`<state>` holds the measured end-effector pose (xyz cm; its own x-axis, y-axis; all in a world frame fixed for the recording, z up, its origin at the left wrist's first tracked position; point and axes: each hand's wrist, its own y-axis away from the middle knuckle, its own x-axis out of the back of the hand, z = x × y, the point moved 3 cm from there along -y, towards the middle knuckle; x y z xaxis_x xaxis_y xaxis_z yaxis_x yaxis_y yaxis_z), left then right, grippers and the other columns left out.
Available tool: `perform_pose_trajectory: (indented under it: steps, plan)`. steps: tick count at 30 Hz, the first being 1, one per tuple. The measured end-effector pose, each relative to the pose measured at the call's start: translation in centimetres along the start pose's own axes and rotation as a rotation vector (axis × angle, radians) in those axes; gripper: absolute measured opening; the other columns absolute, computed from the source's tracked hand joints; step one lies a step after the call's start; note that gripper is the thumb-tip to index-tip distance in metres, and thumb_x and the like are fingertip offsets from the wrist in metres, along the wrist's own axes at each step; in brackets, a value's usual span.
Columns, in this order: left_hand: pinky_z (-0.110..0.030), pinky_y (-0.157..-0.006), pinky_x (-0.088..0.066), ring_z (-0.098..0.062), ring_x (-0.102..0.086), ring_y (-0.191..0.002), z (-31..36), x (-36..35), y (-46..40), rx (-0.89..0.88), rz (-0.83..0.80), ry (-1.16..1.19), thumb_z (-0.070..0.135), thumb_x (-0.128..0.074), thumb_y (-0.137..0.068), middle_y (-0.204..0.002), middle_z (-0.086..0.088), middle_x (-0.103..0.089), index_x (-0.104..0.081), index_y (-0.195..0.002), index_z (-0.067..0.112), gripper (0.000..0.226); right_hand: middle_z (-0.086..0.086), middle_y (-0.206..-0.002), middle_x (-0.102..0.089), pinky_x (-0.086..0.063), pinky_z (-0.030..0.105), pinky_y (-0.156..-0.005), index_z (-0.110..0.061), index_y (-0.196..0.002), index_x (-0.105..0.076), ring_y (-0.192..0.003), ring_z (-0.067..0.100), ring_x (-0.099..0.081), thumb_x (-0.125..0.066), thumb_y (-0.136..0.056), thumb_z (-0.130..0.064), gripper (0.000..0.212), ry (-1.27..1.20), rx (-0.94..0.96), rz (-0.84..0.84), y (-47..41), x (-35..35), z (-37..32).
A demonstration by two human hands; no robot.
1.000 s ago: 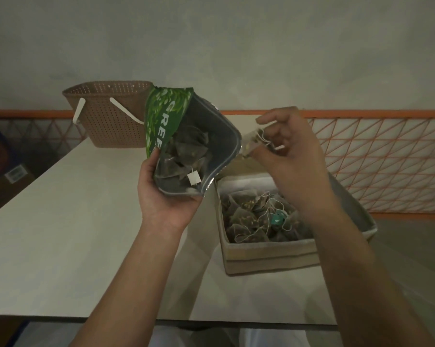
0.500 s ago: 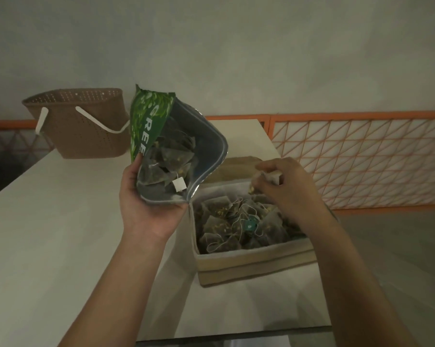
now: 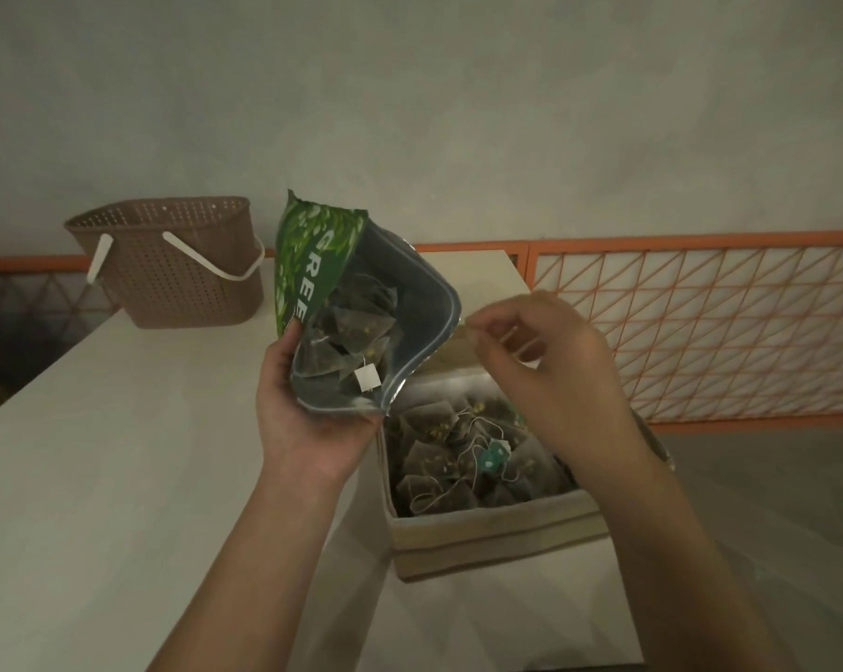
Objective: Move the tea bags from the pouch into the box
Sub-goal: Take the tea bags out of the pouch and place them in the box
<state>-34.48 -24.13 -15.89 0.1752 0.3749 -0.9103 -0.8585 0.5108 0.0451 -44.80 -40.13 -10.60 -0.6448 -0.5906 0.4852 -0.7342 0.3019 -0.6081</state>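
Observation:
My left hand grips the bottom of a green tea pouch, held tilted with its open mouth toward me. Several pyramid tea bags and a white tag show inside it. Below and to the right, a beige box stands on the table, holding several tea bags with strings and a teal tag. My right hand hovers above the box, just right of the pouch mouth. Its fingers are loosely curled, and I see no tea bag in them.
A brown perforated basket with a white handle stands at the far left of the pale table. An orange lattice railing runs behind the table's right edge. The box sits close to that edge.
My right hand carried a tea bag down over the box, let it go, and has risen back beside the pouch mouth. The left hand keeps the pouch held.

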Motion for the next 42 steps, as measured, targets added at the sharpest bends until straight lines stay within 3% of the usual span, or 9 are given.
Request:
perform_pose_trajectory:
  steps: [3, 8, 12, 16, 21, 26, 34, 39, 42]
  plan:
    - [-0.039, -0.103, -0.049, -0.026, -0.053, -0.135, 0.0, 0.0, 0.1, 0.0, 0.012, -0.028, 0.046, -0.051, -0.094, -0.144, -0.008, -0.059, -0.063, -0.136, 0.018, 0.052, -0.009, -0.088, -0.063, -0.046, 0.009, -0.072, -0.017, -0.099, -0.073, -0.079, 0.001, -0.057, -0.07, -0.086, -0.014, 0.014, -0.067, 0.166, 0.003, -0.5, -1.2, -3.3]
    - [-0.032, -0.078, -0.06, -0.021, -0.07, -0.1, -0.1, -0.2, 0.4, -0.005, 0.019, -0.027, 0.044, -0.05, -0.095, -0.117, -0.004, -0.07, -0.07, -0.117, 0.018, 0.039, 0.001, -0.096, -0.067, -0.052, 0.026, -0.083, -0.013, -0.105, -0.075, -0.089, 0.012, -0.061, -0.069, -0.087, -0.018, 0.019, 0.002, 0.227, -0.151, -2.6, -5.8, -5.0]
    - [-0.03, -0.084, -0.054, -0.019, -0.057, -0.124, 0.1, -0.4, 0.7, 0.0, 0.028, -0.05, 0.043, -0.058, -0.087, -0.138, 0.0, -0.06, -0.063, -0.132, 0.023, 0.05, 0.008, -0.121, -0.056, -0.044, 0.037, -0.096, -0.012, -0.12, -0.065, -0.121, 0.024, -0.045, -0.059, -0.092, -0.035, 0.036, 0.412, 0.203, -0.255, -3.8, -8.1, -5.4]
    - [-0.032, -0.098, -0.045, -0.02, -0.053, -0.136, 0.5, -0.3, 0.6, -0.002, 0.037, -0.065, 0.046, -0.053, -0.092, -0.145, -0.002, -0.059, -0.062, -0.138, 0.02, 0.053, 0.009, -0.131, -0.046, -0.04, 0.038, -0.1, -0.013, -0.123, -0.061, -0.126, 0.026, -0.036, -0.06, -0.09, -0.042, 0.044, 0.571, 0.169, -0.307, -3.4, -8.6, -5.7]
    - [-0.033, -0.112, -0.035, -0.023, -0.056, -0.125, 0.5, 0.2, 0.5, 0.0, 0.045, -0.089, 0.047, -0.049, -0.095, -0.135, -0.005, -0.062, -0.068, -0.125, 0.019, 0.045, 0.003, -0.119, -0.05, -0.047, 0.036, -0.087, -0.017, -0.103, -0.062, -0.119, 0.021, -0.041, -0.066, -0.083, -0.031, 0.024, 0.401, 0.157, -0.205, -2.5, -8.0, -5.0]
    - [-0.033, -0.084, -0.055, -0.023, -0.068, -0.103, 0.1, -0.3, 0.1, -0.003, 0.011, -0.093, 0.046, -0.05, -0.094, -0.122, -0.006, -0.069, -0.07, -0.119, 0.018, 0.043, -0.005, -0.08, -0.059, -0.052, 0.035, -0.064, -0.016, -0.079, -0.057, -0.081, 0.014, -0.056, -0.068, -0.081, -0.015, 0.011, 0.175, 0.183, -0.031, -1.4, -5.3, -4.1]
    - [-0.042, -0.093, -0.057, -0.03, -0.056, -0.132, -0.7, -1.0, -0.3, -0.004, -0.008, -0.012, 0.045, -0.051, -0.095, -0.142, -0.008, -0.061, -0.061, -0.139, 0.021, 0.051, 0.001, -0.087, -0.066, -0.046, 0.025, -0.053, -0.021, -0.09, -0.056, -0.062, 0.02, -0.056, -0.071, -0.085, -0.01, 0.019, -0.41, -0.071, 0.195, -0.5, 1.5, -1.6]
    - [-0.044, -0.109, -0.044, -0.03, -0.054, -0.134, -1.2, -1.2, -0.5, -0.008, -0.014, -0.009, 0.044, -0.054, -0.092, -0.144, -0.007, -0.059, -0.058, -0.142, 0.024, 0.054, -0.006, -0.091, -0.064, -0.05, 0.023, -0.056, -0.028, -0.109, -0.057, -0.071, 0.012, -0.061, -0.068, -0.089, -0.021, 0.024, -0.075, -0.276, 0.061, -0.4, 2.5, 4.9]
    - [-0.041, -0.102, -0.051, -0.028, -0.056, -0.133, -1.8, -1.6, -0.7, 0.013, -0.022, -0.001, 0.044, -0.054, -0.093, -0.142, -0.004, -0.061, -0.058, -0.142, 0.026, 0.053, -0.003, -0.095, -0.064, -0.045, 0.018, -0.059, -0.028, -0.111, -0.06, -0.078, 0.01, -0.061, -0.061, -0.092, -0.019, 0.021, 0.162, -0.362, -0.107, -0.2, 1.8, 8.2]
